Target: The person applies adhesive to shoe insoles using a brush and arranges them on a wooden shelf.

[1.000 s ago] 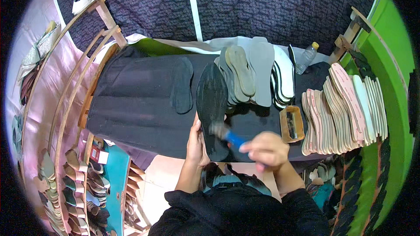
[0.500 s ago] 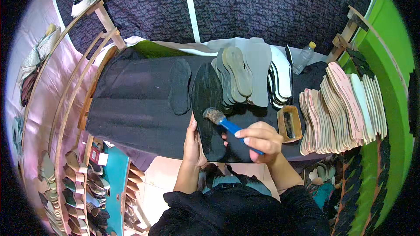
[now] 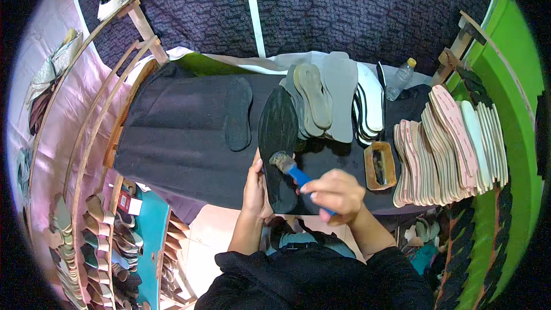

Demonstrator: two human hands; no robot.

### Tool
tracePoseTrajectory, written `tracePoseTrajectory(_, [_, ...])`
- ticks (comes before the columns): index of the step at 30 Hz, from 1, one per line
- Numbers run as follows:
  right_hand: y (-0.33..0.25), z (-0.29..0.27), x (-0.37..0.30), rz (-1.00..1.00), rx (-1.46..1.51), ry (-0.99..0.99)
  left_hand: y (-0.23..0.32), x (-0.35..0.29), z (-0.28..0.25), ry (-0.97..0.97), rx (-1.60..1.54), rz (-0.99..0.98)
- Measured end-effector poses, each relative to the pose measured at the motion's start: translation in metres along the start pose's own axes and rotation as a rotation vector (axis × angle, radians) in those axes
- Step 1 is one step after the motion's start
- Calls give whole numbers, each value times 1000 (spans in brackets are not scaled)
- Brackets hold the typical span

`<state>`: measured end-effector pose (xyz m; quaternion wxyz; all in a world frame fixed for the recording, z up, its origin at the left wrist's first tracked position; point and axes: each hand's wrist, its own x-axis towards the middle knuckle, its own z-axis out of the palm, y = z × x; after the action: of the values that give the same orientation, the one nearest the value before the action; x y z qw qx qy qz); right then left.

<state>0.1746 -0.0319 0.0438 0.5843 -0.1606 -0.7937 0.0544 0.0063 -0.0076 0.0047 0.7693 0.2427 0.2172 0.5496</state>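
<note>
Head view: left grip holds black sole, right grip blue brush; pink insole bears print.

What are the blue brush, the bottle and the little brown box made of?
Blue brush: probably a plastic handle, evenly coloured; the bristles look like matted hair or fibre. Bottle: likely thin, glossy plastic, since it's see-through. Box: yellowish-brown walls, maybe plastic or wood; I can't tell.

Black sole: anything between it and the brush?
Nothing visible. The right hand holds the brush with its bristles apparently on the upward face of the black sole. The left hand holds the sole at its left edge, clear of the bristles.
</note>
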Motion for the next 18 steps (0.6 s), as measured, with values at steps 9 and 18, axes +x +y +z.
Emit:
tracePoseTrajectory(9, [-10,-14,-5,-17,79,-36,-11,7,1,-5,34,-19])
tracePoseTrajectory(18, [-19,-16,-18,44,23,-9,-13,12,8,-3,50,-4])
